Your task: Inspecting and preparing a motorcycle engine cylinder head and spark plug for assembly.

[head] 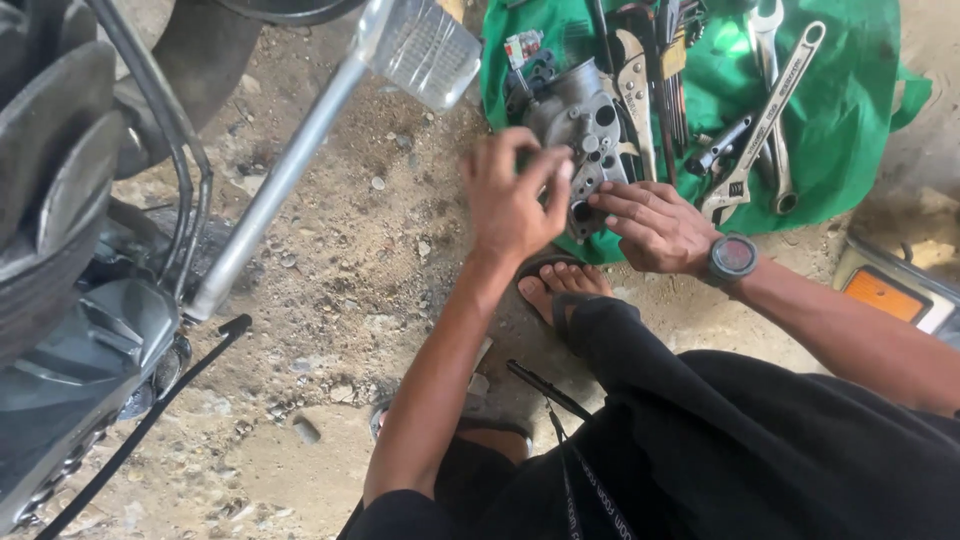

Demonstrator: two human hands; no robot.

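Note:
A grey cast-metal engine part (585, 125) with round holes lies on the near edge of a green cloth (840, 110). My left hand (512, 195) is over its near left side, fingertips pinched together at something small that I cannot make out. My right hand (655, 225), with a dark wristwatch (732, 258) on its wrist, rests flat on the cloth, its fingertips touching the lower right of the metal part.
On the cloth lie locking pliers (636, 90), an adjustable wrench (765, 125), spanners and hex keys. A motorcycle (70, 260) with a chrome tube (275, 185) stands at the left on sandy ground. My sandalled foot (562, 285) is beneath my hands. An orange reflector (885, 295) sits at the right.

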